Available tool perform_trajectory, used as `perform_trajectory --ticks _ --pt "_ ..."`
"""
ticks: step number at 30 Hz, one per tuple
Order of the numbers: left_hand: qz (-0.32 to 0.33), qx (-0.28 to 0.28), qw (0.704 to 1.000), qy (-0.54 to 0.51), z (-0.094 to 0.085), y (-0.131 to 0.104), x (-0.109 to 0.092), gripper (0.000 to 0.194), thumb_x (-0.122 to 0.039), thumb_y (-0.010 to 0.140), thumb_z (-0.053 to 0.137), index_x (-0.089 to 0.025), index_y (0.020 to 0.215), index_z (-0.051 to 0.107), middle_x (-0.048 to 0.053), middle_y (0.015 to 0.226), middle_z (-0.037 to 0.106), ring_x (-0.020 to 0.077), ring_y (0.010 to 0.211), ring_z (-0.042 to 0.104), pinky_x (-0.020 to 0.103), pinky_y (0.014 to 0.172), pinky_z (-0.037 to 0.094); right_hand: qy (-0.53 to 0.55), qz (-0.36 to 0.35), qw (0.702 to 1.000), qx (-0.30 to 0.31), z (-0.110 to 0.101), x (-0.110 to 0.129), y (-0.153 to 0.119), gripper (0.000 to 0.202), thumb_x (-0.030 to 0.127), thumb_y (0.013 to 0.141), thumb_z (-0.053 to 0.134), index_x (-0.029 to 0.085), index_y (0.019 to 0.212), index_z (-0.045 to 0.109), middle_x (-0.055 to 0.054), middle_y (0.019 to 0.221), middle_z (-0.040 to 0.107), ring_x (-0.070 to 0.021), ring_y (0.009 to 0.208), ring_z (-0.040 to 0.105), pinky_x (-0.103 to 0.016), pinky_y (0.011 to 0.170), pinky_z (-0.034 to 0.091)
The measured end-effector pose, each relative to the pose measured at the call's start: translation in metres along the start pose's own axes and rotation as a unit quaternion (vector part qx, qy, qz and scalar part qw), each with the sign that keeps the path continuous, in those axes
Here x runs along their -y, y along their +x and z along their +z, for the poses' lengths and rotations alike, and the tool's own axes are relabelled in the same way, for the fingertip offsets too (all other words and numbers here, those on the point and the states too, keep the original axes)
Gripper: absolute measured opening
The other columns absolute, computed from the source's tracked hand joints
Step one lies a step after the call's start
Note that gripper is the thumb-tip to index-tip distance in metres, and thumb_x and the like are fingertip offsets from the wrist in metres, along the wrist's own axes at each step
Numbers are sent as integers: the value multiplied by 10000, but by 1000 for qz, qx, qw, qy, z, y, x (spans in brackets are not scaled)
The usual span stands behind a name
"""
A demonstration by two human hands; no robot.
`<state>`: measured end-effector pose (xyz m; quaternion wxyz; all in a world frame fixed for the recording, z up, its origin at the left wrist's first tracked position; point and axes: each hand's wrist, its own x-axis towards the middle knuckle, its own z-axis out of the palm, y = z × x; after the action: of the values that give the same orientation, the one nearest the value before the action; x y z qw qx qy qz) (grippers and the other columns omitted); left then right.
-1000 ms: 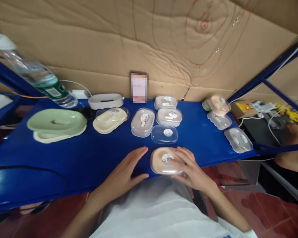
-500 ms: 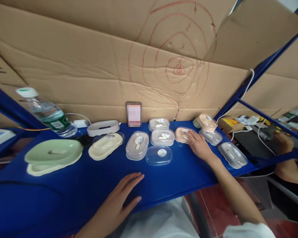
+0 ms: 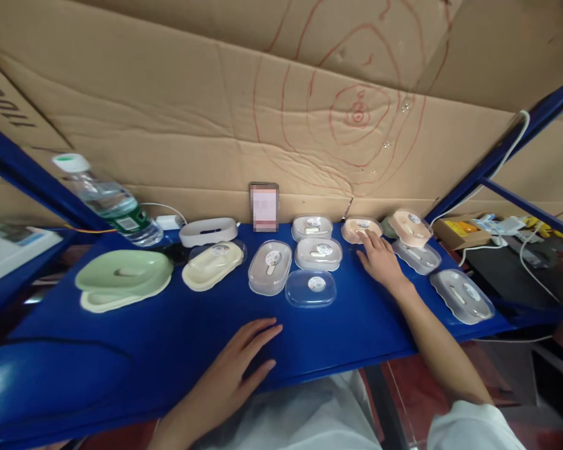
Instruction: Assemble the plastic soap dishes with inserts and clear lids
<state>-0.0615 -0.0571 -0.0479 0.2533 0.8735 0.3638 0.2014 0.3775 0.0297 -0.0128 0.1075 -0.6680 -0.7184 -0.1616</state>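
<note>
the right hand (image 3: pixel 379 257), fingers spread, touches the near edge of the peach container (image 3: pixel 362 230) at the back of the blue table (image 3: pixel 169 350), beside the lidded grey containers (image 3: pixel 318 254). the left hand (image 3: pixel 234 365) is empty, thumb and fingers wide apart, near the table's front edge.

The cardboard (image 3: pixel 7 103) at left reads "110", the rest unclear.

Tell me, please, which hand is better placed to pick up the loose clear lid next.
Probably the left hand: it is empty and its fingers are nearer the clear lid, while the right hand is farther off, its fingers at the peach box.
</note>
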Motion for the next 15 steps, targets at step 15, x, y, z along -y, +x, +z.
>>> perform_trajectory --ticks 15 --pt "32 15 999 3 0 -1 2 405 -340 1100 556 -377 1494 640 40 1594 599 274 1496 556 512 1218 532 95 -177 978 49 -32 67 -12 477 356 1124 495 225 1581 525 -142 1613 586 -311 1472 566 -502 1175 476"
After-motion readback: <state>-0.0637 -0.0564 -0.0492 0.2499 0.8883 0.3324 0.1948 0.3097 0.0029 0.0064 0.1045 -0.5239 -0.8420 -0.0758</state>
